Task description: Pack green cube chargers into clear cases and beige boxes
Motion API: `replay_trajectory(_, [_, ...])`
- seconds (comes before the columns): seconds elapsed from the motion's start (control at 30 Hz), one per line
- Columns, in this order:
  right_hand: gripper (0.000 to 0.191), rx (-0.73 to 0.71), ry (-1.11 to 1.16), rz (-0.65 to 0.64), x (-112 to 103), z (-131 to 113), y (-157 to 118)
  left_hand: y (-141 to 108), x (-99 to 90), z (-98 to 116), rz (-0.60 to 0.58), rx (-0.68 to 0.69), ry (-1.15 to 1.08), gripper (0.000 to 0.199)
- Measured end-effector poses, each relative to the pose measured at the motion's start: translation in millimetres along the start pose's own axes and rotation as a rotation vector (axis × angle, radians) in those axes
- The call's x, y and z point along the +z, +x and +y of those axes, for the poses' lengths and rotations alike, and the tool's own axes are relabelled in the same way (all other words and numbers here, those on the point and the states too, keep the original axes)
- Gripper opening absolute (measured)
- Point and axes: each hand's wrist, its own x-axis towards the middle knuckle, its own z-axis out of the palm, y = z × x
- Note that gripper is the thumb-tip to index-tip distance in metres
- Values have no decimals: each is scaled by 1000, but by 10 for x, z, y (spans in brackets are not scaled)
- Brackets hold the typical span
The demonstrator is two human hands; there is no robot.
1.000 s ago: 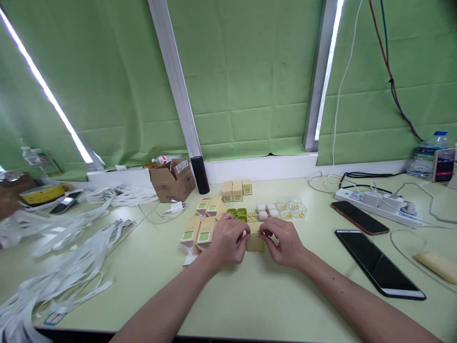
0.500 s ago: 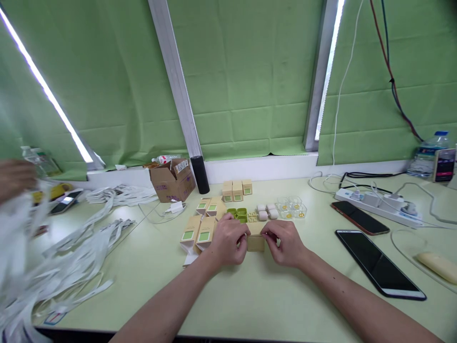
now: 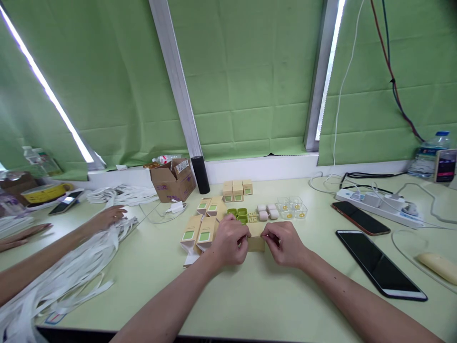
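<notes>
I see the left hand (image 3: 231, 241) pinching the left edge of a small brown box (image 3: 256, 244); the right hand (image 3: 283, 242) pinches its right edge; the box is between them, just nearer than the green containers (image 3: 242, 211). I see green-labelled cartons (image 3: 206, 232) to its left; clear cups (image 3: 294, 208) lie far right

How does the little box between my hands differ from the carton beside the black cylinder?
The little box is much smaller than the carton. The little box is pale tan, while the carton is darker brown with purple print. The left hand and right hand have fingers at the little box's sides; no hand touches the carton, whose flaps stand open. Both are boxy.
</notes>
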Motion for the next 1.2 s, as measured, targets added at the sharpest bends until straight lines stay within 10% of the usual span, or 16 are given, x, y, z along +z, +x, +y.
replay_trajectory(0.43, [32,55,4,-119,-112,93,7,3,76,13,-72,-309,288,37])
replay_trajectory(0.9, [21,294,-248,-91,-49,211,38,25,28,81,-59,-227,90,19])
replay_trajectory(1.2, [34,72,110,-147,-194,111,37,-4,59,13,-58,-357,210,30])
